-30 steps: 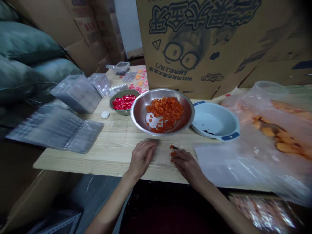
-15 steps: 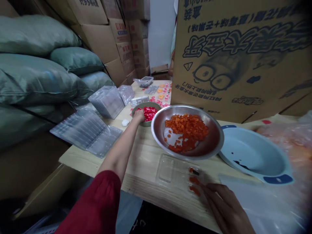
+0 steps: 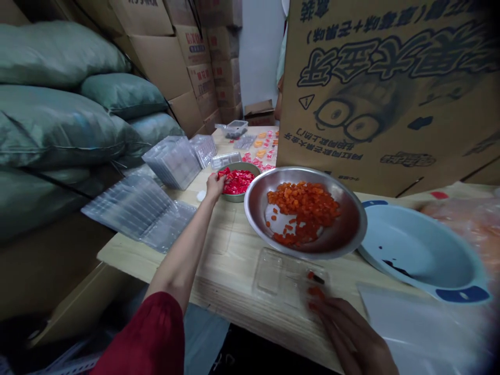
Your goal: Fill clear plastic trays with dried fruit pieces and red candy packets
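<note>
My left hand (image 3: 215, 185) reaches out to the near rim of a small green bowl (image 3: 242, 198) of red wrapped sweets (image 3: 238, 182); its fingers are pinched on a red sweet. My right hand (image 3: 351, 333) rests at the table's front edge, fingertips on the right end of a clear plastic compartment tray (image 3: 287, 277) that holds a few orange pieces (image 3: 314, 291). Behind the tray stands a steel bowl (image 3: 347, 237) with a heap of orange dried-fruit pieces (image 3: 304, 208).
A pale blue basin (image 3: 417, 250) sits right of the steel bowl, a plastic sheet (image 3: 425, 328) in front of it. Stacks of clear trays (image 3: 136, 208) lie at the left. A big printed carton (image 3: 390, 88) stands behind; sacks (image 3: 58, 120) and boxes (image 3: 164, 52) fill the left.
My left hand left the clear tray, stretched to the green bowl and has drawn back slightly to its rim with a red sweet. My right hand stayed at the tray's right end.
</note>
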Demonstrator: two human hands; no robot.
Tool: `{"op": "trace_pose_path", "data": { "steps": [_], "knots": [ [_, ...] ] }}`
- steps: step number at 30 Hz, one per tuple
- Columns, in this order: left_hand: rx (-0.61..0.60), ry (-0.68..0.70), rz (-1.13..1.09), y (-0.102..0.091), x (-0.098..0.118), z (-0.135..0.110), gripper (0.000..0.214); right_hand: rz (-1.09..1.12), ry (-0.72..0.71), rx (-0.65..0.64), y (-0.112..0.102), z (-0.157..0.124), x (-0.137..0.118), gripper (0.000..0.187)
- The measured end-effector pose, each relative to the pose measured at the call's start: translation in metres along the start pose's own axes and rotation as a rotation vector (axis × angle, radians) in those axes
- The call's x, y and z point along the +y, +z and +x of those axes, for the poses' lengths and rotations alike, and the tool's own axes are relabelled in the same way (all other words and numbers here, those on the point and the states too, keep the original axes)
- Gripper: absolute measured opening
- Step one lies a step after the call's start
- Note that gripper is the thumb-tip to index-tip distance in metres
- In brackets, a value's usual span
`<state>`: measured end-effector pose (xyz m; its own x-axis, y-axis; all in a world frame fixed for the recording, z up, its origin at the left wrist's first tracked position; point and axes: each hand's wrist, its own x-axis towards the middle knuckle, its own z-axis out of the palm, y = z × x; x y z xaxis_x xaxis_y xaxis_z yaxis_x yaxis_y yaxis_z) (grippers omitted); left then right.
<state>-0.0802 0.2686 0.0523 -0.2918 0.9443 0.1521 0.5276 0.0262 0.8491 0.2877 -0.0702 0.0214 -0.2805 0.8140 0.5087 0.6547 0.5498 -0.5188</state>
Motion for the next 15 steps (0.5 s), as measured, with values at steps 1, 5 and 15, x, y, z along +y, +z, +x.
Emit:
{"op": "trace_pose_path", "data": {
  "steps": [1,5,15],
  "knots": [
    [-0.012,0.001,-0.045,-0.006,0.005,-0.015,0.027,0.045,0.035,0.002,0.004,0.004,-0.006,0.030],
    [-0.250,0.030,-0.381,-0.014,0.022,-0.121,0.035,0.300,0.290,0.082,0.018,0.024,-0.034,0.021],
    [-0.839,-0.242,-0.736,0.050,0.028,-0.363,0.036,0.841,0.770,0.144,0.048,0.009,-0.027,0.028]
  ]
}}
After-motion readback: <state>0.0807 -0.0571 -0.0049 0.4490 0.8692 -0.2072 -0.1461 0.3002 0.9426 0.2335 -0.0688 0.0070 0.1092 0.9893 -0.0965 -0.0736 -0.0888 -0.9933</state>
